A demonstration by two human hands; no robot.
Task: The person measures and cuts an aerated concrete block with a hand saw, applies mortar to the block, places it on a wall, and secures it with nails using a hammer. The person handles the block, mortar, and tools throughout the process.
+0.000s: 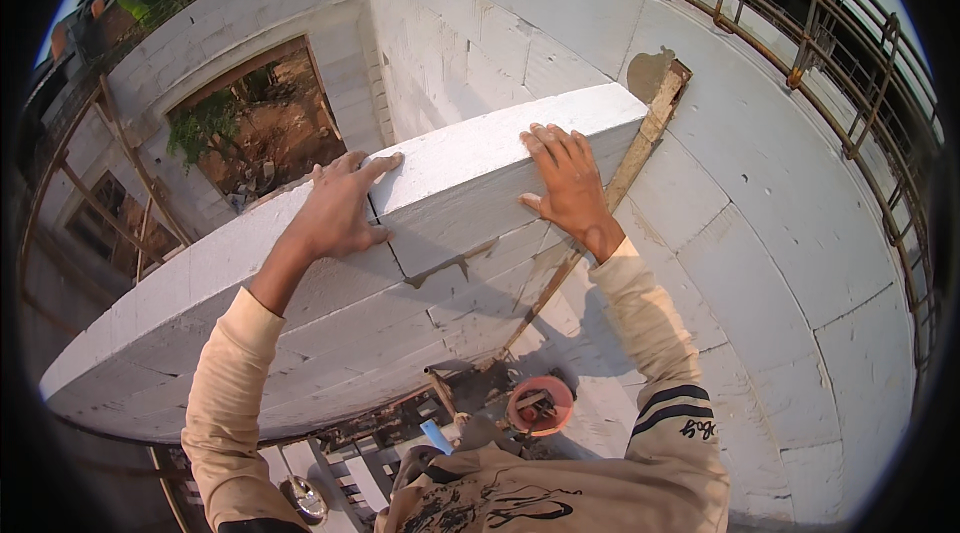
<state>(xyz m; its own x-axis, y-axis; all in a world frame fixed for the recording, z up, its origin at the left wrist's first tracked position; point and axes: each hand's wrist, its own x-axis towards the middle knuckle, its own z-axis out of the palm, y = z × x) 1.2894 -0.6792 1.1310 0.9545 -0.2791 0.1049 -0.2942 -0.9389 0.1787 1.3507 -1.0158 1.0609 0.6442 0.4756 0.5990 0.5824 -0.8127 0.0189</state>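
A pale aerated concrete block (pixel 455 203) sits at the right end of the top course of a thin wall, against a larger wall. My right hand (pixel 568 183) grips its upper edge, fingertips on the top face and thumb spread on the near face. At the block's left end runs a narrow vertical joint with the neighbouring block (pixel 240 258). My left hand (pixel 345 205) clasps the top edge at that joint, index finger reaching onto the right block, thumb on the near side. Some of its fingers are hidden. Grey mortar (pixel 440 273) shows beneath the block.
A wooden batten (pixel 640 148) leans along the large block wall (pixel 760 233) at the block's right end. Rebar cages (pixel 800 23) line that wall's top. Below stand an orange bucket (pixel 540 405), a blue-handled tool (pixel 436 436) and a metal bowl (pixel 304 499). A window opening (pixel 265 123) lies beyond.
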